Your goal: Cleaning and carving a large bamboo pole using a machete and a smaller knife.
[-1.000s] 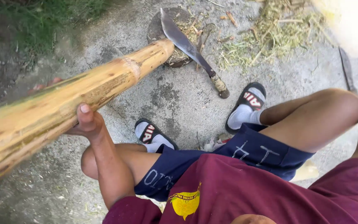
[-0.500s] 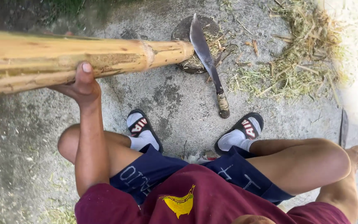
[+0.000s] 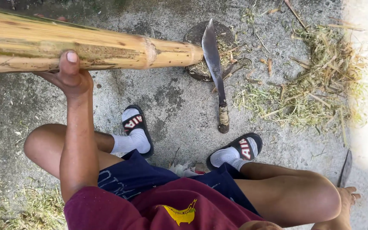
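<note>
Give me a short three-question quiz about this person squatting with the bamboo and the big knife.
1. True or false: the left hand grips the bamboo pole.
2. What does the machete blade rest on?
A. round block
B. a sandal
C. the pole
3. Where is the right hand?

Key:
1. True.
2. A, the round block.
3. Low at the right edge, beside the knee, apart from the machete, by a second dark blade.

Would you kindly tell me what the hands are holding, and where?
The left hand grips the thick yellow bamboo pole from beneath, mid-length. The right hand holds nothing.
</note>
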